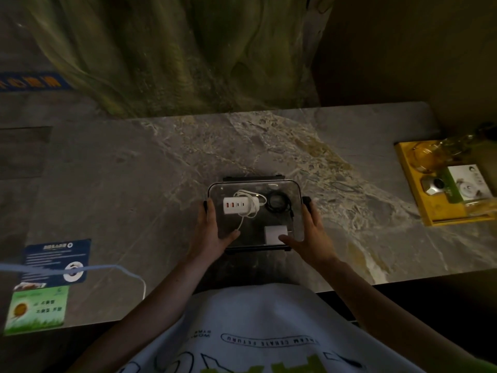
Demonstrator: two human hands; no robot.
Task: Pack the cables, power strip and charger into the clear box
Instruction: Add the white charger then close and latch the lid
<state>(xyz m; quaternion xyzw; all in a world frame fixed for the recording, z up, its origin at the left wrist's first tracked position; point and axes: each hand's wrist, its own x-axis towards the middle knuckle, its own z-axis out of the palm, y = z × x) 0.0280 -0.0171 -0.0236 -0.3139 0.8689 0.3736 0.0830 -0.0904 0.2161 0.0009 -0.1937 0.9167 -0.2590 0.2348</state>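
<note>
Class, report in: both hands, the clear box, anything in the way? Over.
Gripping the box sides: left hand, right hand, thumbs on top. Inside: power strip, white cable, black cable, charger. Nothing blocking.

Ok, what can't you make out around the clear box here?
Head view:
- Side latches of the clear box: under the left hand and right hand.
- The charger: part covered by right thumb.
- The yellow tray: cut by right edge.
- Print on the green card: too small, blurred.
</note>
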